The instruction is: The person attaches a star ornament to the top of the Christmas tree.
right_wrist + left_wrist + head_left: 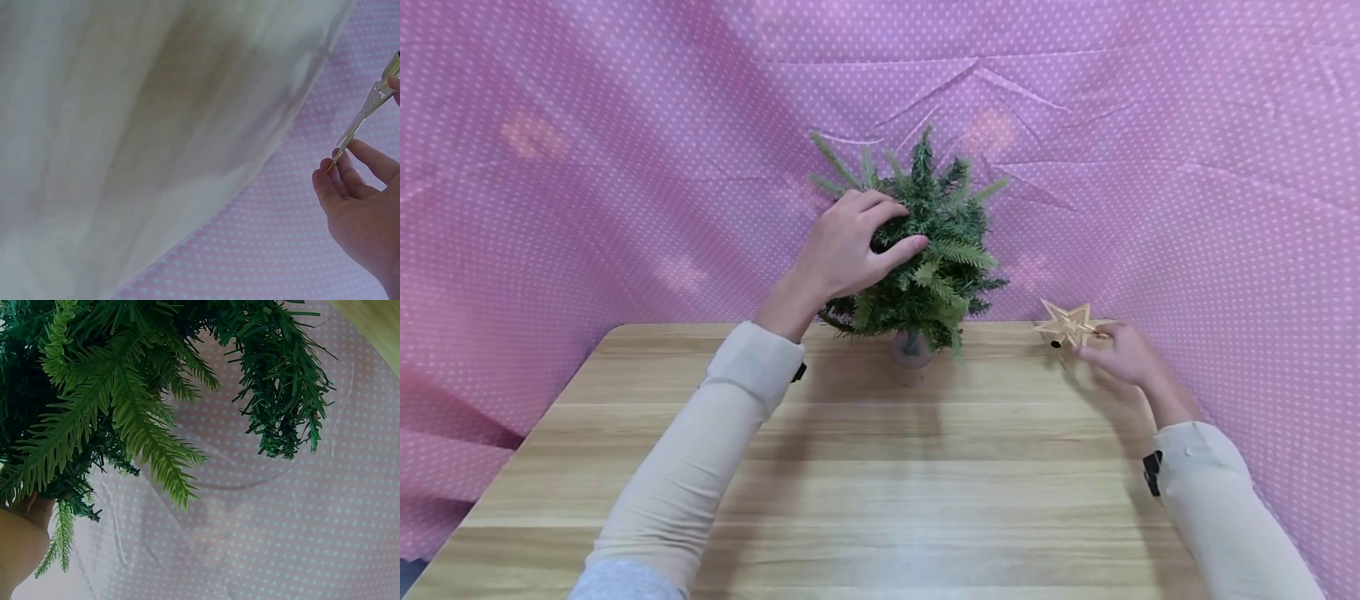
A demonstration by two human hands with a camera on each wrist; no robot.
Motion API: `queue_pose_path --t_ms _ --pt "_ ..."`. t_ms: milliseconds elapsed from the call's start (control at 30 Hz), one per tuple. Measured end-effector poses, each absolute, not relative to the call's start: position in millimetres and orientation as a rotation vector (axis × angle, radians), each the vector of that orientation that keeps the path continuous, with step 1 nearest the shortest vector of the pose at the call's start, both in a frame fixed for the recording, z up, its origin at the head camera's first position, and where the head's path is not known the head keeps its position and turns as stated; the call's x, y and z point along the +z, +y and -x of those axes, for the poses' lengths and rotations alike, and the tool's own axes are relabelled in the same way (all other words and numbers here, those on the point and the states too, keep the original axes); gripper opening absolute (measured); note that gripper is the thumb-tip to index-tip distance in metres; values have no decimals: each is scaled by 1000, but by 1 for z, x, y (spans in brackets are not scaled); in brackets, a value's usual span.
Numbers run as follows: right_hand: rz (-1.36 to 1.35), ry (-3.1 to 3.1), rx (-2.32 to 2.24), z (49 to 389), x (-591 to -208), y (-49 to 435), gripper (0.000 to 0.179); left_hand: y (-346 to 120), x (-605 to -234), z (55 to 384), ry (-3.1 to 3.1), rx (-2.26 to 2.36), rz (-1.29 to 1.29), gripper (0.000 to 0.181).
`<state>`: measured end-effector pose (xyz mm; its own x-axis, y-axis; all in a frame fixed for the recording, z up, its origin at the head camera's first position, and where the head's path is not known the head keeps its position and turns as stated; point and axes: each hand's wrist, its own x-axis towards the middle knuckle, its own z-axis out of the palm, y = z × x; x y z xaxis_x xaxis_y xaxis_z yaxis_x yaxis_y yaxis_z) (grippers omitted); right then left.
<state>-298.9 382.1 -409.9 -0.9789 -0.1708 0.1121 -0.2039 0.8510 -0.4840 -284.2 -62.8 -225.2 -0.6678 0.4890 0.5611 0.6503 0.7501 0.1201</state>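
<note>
Stretching both arms out over the worktop, I've got my left hand curled over the upper left of a little green tree, thumb spread from fingers, and my right hand pinching a gold star by one side. Tree's at the far edge, pale base underneath; star's near the far right corner. Surface is light wood grain, with a pink dotted cloth behind and down both sides. Head cam gets the star's face; right wrist cam has it edge-on, plus a gold tube-like bit that's clearer there. Left wrist cam's mostly branches.
</note>
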Motion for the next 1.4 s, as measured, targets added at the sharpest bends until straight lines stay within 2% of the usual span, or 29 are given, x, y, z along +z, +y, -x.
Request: queue_pose_path --t_ms 267,1400 --pt "-259 -2949 757 298 -395 371 82 -64 -226 286 -2430 -415 875 59" --pt "-279 -2850 784 283 -366 336 82 -69 -226 294 -2423 -412 934 57"
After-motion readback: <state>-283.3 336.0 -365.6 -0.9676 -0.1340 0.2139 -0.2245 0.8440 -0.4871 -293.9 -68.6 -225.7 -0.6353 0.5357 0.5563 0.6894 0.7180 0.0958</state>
